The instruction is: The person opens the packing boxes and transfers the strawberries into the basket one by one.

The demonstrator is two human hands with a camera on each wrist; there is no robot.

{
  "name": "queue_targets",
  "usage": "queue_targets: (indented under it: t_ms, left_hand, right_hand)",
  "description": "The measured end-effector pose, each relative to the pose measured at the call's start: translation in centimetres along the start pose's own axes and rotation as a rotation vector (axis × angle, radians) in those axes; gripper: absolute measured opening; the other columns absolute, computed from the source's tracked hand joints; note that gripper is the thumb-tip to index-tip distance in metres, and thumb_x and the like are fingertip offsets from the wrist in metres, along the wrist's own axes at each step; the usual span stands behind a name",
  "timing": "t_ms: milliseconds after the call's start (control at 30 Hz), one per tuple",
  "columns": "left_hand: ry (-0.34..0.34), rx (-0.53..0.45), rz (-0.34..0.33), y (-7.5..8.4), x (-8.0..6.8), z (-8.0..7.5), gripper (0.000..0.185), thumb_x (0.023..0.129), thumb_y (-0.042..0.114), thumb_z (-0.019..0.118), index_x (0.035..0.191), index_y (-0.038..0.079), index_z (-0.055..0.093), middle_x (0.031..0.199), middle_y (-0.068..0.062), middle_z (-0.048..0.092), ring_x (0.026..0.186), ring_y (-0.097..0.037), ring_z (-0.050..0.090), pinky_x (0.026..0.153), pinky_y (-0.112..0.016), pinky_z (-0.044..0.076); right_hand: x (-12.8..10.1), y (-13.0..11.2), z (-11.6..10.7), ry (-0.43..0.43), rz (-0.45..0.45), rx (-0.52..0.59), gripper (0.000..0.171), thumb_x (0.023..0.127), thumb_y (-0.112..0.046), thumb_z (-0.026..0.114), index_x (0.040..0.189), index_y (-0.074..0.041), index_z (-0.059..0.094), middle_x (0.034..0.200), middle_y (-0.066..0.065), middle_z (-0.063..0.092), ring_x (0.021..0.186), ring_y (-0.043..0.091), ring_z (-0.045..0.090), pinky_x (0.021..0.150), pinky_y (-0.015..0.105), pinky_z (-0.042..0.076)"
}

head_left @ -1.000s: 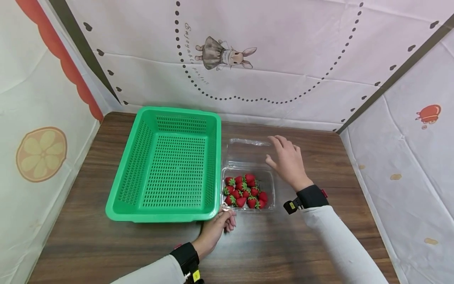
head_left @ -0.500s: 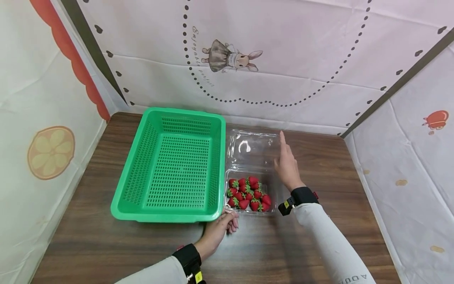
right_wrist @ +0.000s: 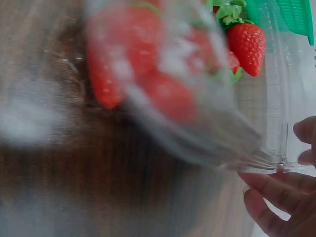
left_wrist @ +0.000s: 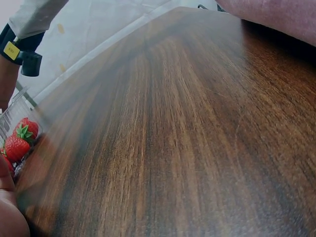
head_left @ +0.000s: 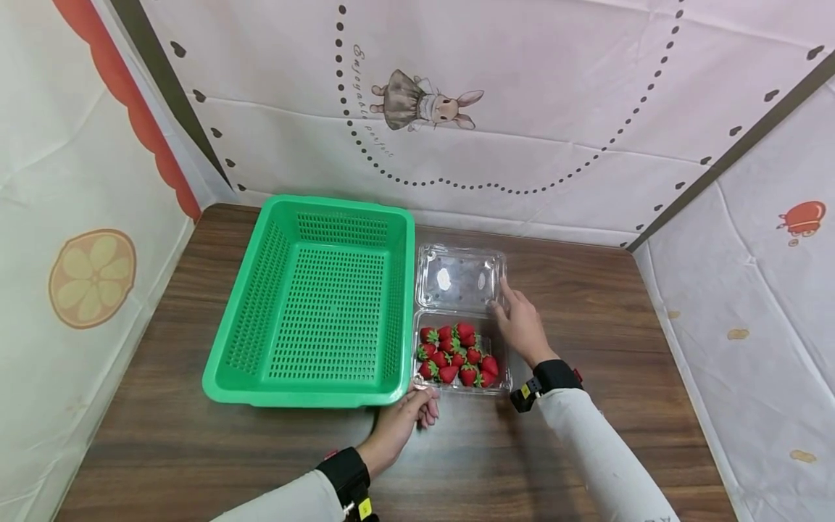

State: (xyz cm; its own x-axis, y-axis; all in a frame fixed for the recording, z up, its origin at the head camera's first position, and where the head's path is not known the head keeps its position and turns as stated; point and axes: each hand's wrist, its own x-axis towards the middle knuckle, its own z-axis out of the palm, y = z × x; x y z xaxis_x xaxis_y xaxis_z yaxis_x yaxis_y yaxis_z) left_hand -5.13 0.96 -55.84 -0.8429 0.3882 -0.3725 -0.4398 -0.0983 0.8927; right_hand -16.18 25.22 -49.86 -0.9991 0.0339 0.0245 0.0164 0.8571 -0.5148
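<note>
The right hand (head_left: 520, 328), fingers spread, is touching the clear plastic box (head_left: 462, 384) at its 3 o'clock edge. The left hand (head_left: 403, 424) is pinching its 7 o'clock corner, beside the perforated green basket (head_left: 261, 290). Glossy red strawberries (head_left: 457, 354) are filling the box.

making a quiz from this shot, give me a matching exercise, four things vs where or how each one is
Things:
1. basket
2. strawberries
3. lid
4. left hand

States:
a. folded back, lying open behind the box
b. at the box's near left corner
c. green, nothing in it
d. red, heaped in the clear box

Pairs: 1-c, 2-d, 3-a, 4-b
</note>
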Motion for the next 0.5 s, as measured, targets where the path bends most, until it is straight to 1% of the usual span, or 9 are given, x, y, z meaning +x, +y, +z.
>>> queue_targets:
  t_ms: [33,100,167,200,267,400,500]
  left_hand:
    - [-0.001,0.0,-0.002,0.0,0.0,0.0,0.036,0.1,0.027,0.047,0.107,-0.006,0.06,0.076,0.002,0.058,0.068,-0.011,0.053,0.066,-0.025,0.045]
    - [-0.003,0.003,-0.002,-0.1,0.0,0.0,0.037,0.1,0.028,0.046,0.108,-0.006,0.06,0.076,0.002,0.058,0.068,-0.011,0.053,0.066,-0.025,0.045]
    - [-0.004,0.001,-0.006,-0.1,0.0,0.0,0.038,0.1,0.028,0.046,0.109,-0.006,0.06,0.076,0.002,0.058,0.069,-0.011,0.053,0.066,-0.025,0.045]
    - [-0.004,0.0,-0.007,-0.1,0.0,0.0,0.039,0.1,0.028,0.046,0.11,-0.006,0.059,0.076,0.002,0.058,0.069,-0.011,0.053,0.066,-0.025,0.045]
    - [-0.004,-0.003,-0.009,0.0,0.0,0.0,0.039,0.1,0.028,0.046,0.112,-0.007,0.059,0.077,0.002,0.058,0.069,-0.011,0.053,0.066,-0.025,0.045]
    - [-0.005,-0.01,-0.006,0.0,0.0,0.0,0.039,0.1,0.027,0.046,0.114,-0.007,0.058,0.077,0.002,0.059,0.07,-0.011,0.054,0.066,-0.025,0.045]
    - [-0.007,-0.01,-0.001,-0.2,0.0,-0.1,0.039,0.1,0.027,0.045,0.114,-0.007,0.058,0.077,0.002,0.059,0.07,-0.011,0.055,0.066,-0.026,0.045]
  right_hand:
    - [-0.2,0.0,0.1,-0.016,0.005,0.004,0.056,0.099,-0.027,0.052,0.15,-0.011,0.035,0.137,0.018,0.052,0.088,0.029,0.061,0.085,0.047,0.047]
    - [-0.5,0.1,0.2,-0.047,0.011,0.006,0.052,0.1,-0.031,0.049,0.147,-0.01,0.042,0.141,0.018,0.051,0.104,0.032,0.062,0.095,0.05,0.045]
    - [-0.9,0.2,0.2,-0.079,0.014,0.007,0.048,0.101,-0.033,0.047,0.142,-0.008,0.049,0.144,0.019,0.048,0.119,0.036,0.057,0.102,0.053,0.041]
    - [-1.0,0.2,0.2,-0.094,0.016,0.008,0.047,0.101,-0.034,0.046,0.14,-0.007,0.052,0.145,0.02,0.047,0.123,0.036,0.055,0.104,0.053,0.039]
    - [-1.3,0.2,0.1,-0.121,0.02,0.018,0.047,0.101,-0.036,0.045,0.136,-0.007,0.055,0.147,0.022,0.045,0.126,0.037,0.052,0.105,0.054,0.038]
    - [-1.6,0.1,-0.2,-0.178,0.025,0.038,0.05,0.1,-0.042,0.044,0.135,-0.008,0.056,0.151,0.023,0.038,0.125,0.038,0.053,0.104,0.055,0.039]
    - [-1.7,-0.2,-0.6,-0.185,0.009,0.042,0.05,0.099,-0.042,0.047,0.133,-0.007,0.057,0.154,0.023,0.032,0.131,0.04,0.047,0.106,0.056,0.036]
